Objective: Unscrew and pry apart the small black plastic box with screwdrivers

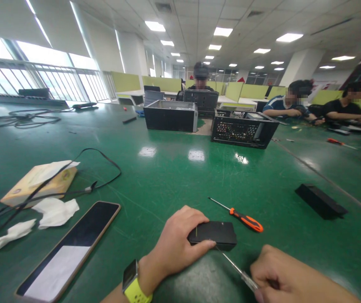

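The left hand [175,246] is clamping its grip around the small black box [215,233], which is lying on the green table [180,176] just beside the orange-handled screwdriver [246,221]. The right hand [289,277] is closing its grip on the thin screwdriver [235,267], whose tip is touching the box's near edge, while a phone [73,248] is lying well apart at the left

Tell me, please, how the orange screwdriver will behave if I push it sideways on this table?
Its handle looks round, so the screwdriver would probably roll. The table is glossy, so it may also slide easily. The thin metal shaft looks stiff; it should lift without bending.
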The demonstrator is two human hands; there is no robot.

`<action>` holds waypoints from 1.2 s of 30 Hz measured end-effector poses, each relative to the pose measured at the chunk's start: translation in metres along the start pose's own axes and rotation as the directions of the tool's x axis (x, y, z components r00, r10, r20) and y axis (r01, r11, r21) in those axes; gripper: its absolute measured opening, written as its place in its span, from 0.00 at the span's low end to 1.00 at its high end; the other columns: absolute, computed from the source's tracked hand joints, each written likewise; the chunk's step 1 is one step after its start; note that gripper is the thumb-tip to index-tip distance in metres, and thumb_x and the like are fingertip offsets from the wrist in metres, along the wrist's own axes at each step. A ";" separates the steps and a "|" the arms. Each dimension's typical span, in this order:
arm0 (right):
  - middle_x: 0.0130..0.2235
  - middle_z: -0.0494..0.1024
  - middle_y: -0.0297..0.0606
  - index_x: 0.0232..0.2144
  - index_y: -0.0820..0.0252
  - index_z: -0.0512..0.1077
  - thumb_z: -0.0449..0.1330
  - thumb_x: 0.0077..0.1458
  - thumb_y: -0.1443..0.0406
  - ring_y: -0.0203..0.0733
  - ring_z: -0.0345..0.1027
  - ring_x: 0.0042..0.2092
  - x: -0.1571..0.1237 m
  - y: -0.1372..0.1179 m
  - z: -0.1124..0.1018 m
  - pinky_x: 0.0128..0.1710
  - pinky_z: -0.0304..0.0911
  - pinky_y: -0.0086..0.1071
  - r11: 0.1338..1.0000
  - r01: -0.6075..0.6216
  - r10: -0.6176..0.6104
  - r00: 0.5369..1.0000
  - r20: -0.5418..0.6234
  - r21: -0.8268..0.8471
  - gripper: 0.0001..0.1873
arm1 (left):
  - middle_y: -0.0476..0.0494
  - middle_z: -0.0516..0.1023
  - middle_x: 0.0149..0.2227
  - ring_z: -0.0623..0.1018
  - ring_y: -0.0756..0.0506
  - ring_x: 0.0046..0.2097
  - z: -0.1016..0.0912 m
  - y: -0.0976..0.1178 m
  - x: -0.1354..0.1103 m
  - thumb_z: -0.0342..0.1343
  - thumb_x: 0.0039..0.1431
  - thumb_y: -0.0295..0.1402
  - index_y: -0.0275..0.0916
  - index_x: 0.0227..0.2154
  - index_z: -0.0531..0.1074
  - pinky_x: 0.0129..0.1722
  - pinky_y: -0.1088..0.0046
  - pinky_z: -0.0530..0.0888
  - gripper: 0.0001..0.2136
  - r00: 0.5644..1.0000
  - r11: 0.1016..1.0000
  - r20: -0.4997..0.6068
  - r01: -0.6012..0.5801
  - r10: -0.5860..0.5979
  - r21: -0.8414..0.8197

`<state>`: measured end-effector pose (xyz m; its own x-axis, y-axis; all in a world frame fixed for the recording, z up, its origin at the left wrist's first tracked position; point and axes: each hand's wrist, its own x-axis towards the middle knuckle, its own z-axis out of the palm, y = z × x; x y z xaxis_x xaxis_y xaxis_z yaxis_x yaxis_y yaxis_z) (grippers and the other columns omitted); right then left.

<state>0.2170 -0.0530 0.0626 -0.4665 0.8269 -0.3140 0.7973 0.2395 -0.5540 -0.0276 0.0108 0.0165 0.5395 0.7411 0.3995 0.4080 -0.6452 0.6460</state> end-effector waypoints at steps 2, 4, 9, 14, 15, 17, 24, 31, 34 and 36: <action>0.21 0.63 0.30 0.14 0.60 0.57 0.56 0.45 0.69 0.34 0.60 0.27 -0.003 0.000 -0.003 0.26 0.51 0.25 0.999 -0.029 0.029 1.000 -0.001 -0.036 0.13 | 0.43 0.78 0.41 0.74 0.41 0.42 0.000 0.000 0.000 0.64 0.56 0.37 0.40 0.42 0.73 0.43 0.63 0.70 0.13 1.000 1.000 -0.002 0.000 0.000 -0.002; 0.22 0.65 0.31 0.15 0.60 0.57 0.55 0.46 0.69 0.36 0.62 0.28 -0.007 0.001 -0.005 0.28 0.53 0.26 0.994 -0.062 0.063 0.998 0.010 -0.087 0.13 | 0.43 0.78 0.41 0.74 0.41 0.42 0.000 0.001 -0.001 0.65 0.55 0.37 0.39 0.42 0.73 0.43 0.64 0.70 0.13 1.000 1.000 -0.006 0.002 -0.002 -0.004; 0.25 0.68 0.34 0.17 0.59 0.58 0.54 0.49 0.67 0.39 0.65 0.31 -0.011 0.002 -0.006 0.30 0.56 0.28 0.983 -0.095 0.100 0.995 0.018 -0.158 0.11 | 0.43 0.78 0.41 0.74 0.41 0.42 0.001 0.001 -0.001 0.65 0.55 0.36 0.39 0.42 0.73 0.43 0.64 0.70 0.13 1.000 1.000 -0.013 0.001 -0.001 -0.005; 0.21 0.65 0.32 0.16 0.59 0.57 0.56 0.46 0.68 0.37 0.63 0.28 -0.013 -0.004 -0.004 0.28 0.55 0.26 0.982 -0.055 0.052 0.998 -0.024 -0.182 0.13 | 0.44 0.77 0.40 0.74 0.42 0.42 0.002 -0.001 -0.001 0.65 0.54 0.35 0.40 0.41 0.73 0.43 0.64 0.70 0.12 1.000 1.000 -0.019 -0.001 0.001 -0.008; 0.20 0.64 0.32 0.16 0.59 0.57 0.56 0.46 0.68 0.36 0.62 0.27 -0.014 -0.005 -0.005 0.27 0.54 0.25 0.981 -0.042 0.037 0.999 -0.033 -0.187 0.13 | 0.44 0.77 0.40 0.74 0.42 0.42 0.002 -0.001 -0.001 0.65 0.54 0.35 0.40 0.41 0.73 0.43 0.64 0.70 0.12 1.000 1.000 -0.019 -0.001 0.001 -0.008; 0.18 0.62 0.30 0.15 0.58 0.57 0.56 0.46 0.68 0.34 0.59 0.24 -0.014 -0.005 -0.006 0.25 0.52 0.24 0.982 -0.030 0.023 0.999 -0.041 -0.189 0.13 | 0.45 0.77 0.40 0.74 0.42 0.42 0.002 -0.001 0.000 0.64 0.55 0.35 0.40 0.41 0.73 0.43 0.64 0.70 0.12 1.000 1.000 -0.018 0.000 0.000 -0.009; 0.18 0.64 0.30 0.15 0.58 0.58 0.59 0.49 0.63 0.32 0.56 0.21 0.000 -0.003 0.012 0.22 0.49 0.24 0.992 -0.022 0.003 0.988 -0.151 -0.127 0.16 | 0.44 0.77 0.40 0.74 0.42 0.42 0.003 -0.001 0.001 0.64 0.55 0.35 0.40 0.42 0.73 0.43 0.64 0.70 0.12 1.000 1.000 -0.014 -0.003 0.003 -0.006; 0.16 0.62 0.29 0.16 0.57 0.58 0.58 0.50 0.56 0.32 0.57 0.20 0.021 -0.002 0.051 0.23 0.49 0.25 0.992 0.016 0.019 0.962 -0.272 0.125 0.19 | 0.44 0.77 0.40 0.74 0.42 0.42 0.003 -0.001 -0.001 0.65 0.54 0.35 0.40 0.41 0.73 0.43 0.64 0.70 0.13 1.000 1.000 -0.021 -0.002 0.002 -0.006; 0.16 0.60 0.27 0.16 0.58 0.59 0.59 0.51 0.54 0.31 0.55 0.20 0.023 -0.001 0.054 0.22 0.48 0.25 0.971 0.035 0.026 0.967 -0.252 0.235 0.20 | 0.44 0.77 0.41 0.74 0.42 0.43 0.002 -0.001 -0.001 0.65 0.54 0.36 0.40 0.42 0.73 0.43 0.64 0.70 0.13 1.000 1.000 -0.019 0.003 -0.003 -0.006; 0.16 0.62 0.28 0.18 0.58 0.63 0.58 0.51 0.51 0.32 0.56 0.21 0.023 0.000 0.054 0.23 0.49 0.25 0.951 0.025 0.044 0.976 -0.214 0.308 0.20 | 0.44 0.77 0.41 0.74 0.42 0.42 0.002 -0.001 0.000 0.66 0.54 0.36 0.40 0.42 0.73 0.43 0.64 0.70 0.14 1.000 1.000 -0.019 0.001 -0.001 -0.008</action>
<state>0.1855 -0.0617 0.0142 -0.3385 0.9263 -0.1655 0.6290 0.0919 -0.7719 -0.0262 0.0110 0.0145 0.5250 0.7454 0.4108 0.4028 -0.6428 0.6516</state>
